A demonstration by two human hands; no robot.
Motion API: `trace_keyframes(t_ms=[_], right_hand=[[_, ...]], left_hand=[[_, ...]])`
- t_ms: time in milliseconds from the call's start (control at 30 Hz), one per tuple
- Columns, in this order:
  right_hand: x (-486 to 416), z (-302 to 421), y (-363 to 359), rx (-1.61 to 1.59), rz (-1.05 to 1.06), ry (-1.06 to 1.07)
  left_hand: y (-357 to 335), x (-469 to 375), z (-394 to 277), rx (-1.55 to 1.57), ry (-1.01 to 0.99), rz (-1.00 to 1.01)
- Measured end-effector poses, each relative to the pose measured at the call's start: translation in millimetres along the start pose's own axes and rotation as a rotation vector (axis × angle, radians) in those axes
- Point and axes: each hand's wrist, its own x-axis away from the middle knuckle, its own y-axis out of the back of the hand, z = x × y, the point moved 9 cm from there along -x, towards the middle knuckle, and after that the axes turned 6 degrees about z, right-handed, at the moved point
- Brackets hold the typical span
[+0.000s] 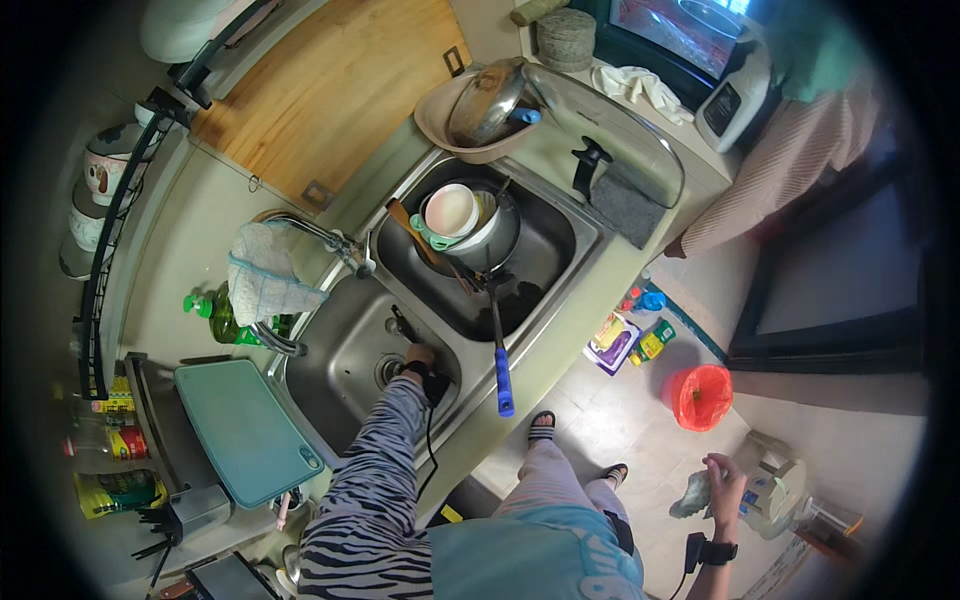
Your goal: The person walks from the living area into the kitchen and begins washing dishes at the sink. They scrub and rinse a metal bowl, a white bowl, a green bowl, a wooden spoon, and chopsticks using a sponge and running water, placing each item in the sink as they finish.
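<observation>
My left hand [421, 355] is low in the left basin of a steel double sink [330, 322], beside the drain. A slim dark object [405, 324] lies at its fingertips; whether the fingers grip it is unclear. Out to the right, above the floor, my right hand [726, 487] has its fingers closed on a crumpled grey cloth [691, 495]. In the right basin, a pink-white bowl [451, 210] is stacked with other bowls in a pot, beside a wooden spatula [405, 222]. A blue-handled utensil [504, 382] reaches over the sink's front edge.
A faucet [349, 251] with a draped cloth [266, 274] stands behind the sink. Left is a teal cutting board [247, 431]; beyond the right basin, a beige basin [480, 154] holds a lid. A red bin [697, 397] and bottles stand on the floor. Another person's trousers [787, 169] show upper right.
</observation>
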Motion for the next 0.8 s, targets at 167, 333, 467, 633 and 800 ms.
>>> trace_keyframes(t_ms=[167, 333, 467, 633, 800], right_hand=[[8, -13, 19, -0.085, -0.015, -0.013], [5, -21, 18, -0.146, 0.016, -0.031], [7, -23, 8, -0.228, 0.026, 0.002], [35, -38, 20, -0.267, -0.065, -0.018], [85, -75, 55, -0.262, -0.174, -0.065]], left_hand=[[38, 115, 9, 1.172, 0.099, -0.063], [116, 249, -97, 1.416, -0.123, 0.212], [171, 217, -205, 1.313, -0.303, 0.458], [180, 90, -259, 1.179, -0.154, 0.487], [182, 33, -274, 0.692, -0.214, 0.618]])
